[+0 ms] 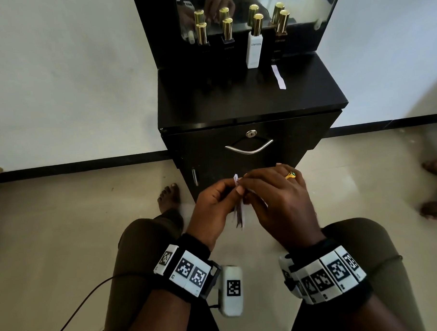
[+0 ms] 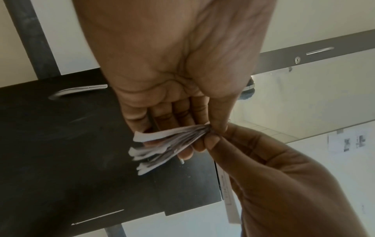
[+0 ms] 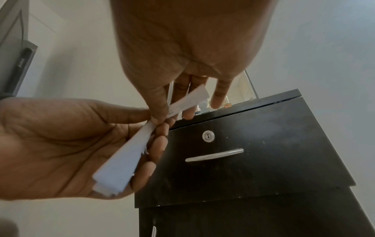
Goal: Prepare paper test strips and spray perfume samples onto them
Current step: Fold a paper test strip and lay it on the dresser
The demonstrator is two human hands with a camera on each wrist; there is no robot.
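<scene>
Your left hand (image 1: pixel 211 203) grips the paper strips (image 1: pixel 239 214), long axis pointing away from you; your right hand (image 1: pixel 279 200) pinches their far end.

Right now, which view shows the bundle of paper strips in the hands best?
The left wrist view: the bundle of paper strips fans out, with separate ends visible. The right wrist view shows its flat face in the left hand. The head view shows only a thin edge.

Matt paper strips (image 1: pixel 239 214); glossy gold-metal bottle caps (image 1: pixel 257 23); matt black cabinet (image 1: pixel 247 101).
</scene>
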